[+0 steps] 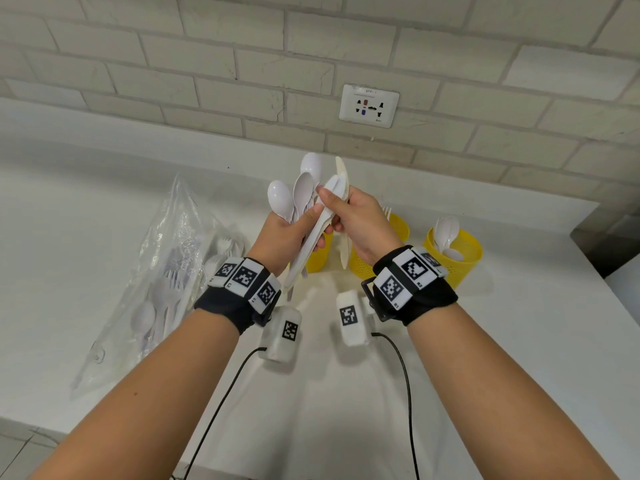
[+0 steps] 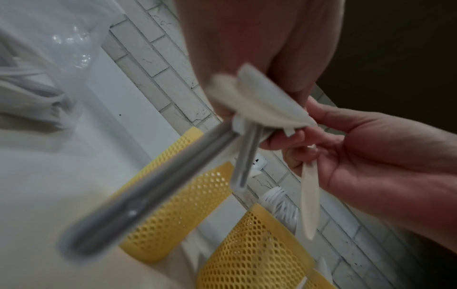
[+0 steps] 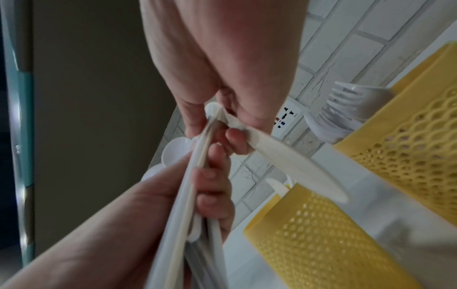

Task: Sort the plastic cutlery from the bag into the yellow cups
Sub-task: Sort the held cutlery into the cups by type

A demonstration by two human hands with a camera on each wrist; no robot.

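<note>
My left hand (image 1: 291, 233) grips a bundle of white plastic spoons and knives (image 1: 301, 199), bowls up, above the counter. The bundle's handles (image 2: 160, 185) point down toward the cups. My right hand (image 1: 358, 220) pinches a cream knife (image 1: 343, 244) at the bundle's right side; the same knife (image 3: 296, 166) angles away from the bundle. Three yellow mesh cups stand behind the hands: the left cup (image 1: 320, 258), the middle cup (image 1: 398, 230) with forks (image 3: 346, 109), and the right cup (image 1: 460, 261) with spoons (image 1: 445, 230). The clear bag (image 1: 166, 271) lies to the left with more cutlery inside.
The white counter (image 1: 502, 341) ends at a brick wall with a socket (image 1: 369, 105). Two small white tagged devices (image 1: 351, 318) with black cables hang under my wrists. The counter's right edge drops off near the right cup.
</note>
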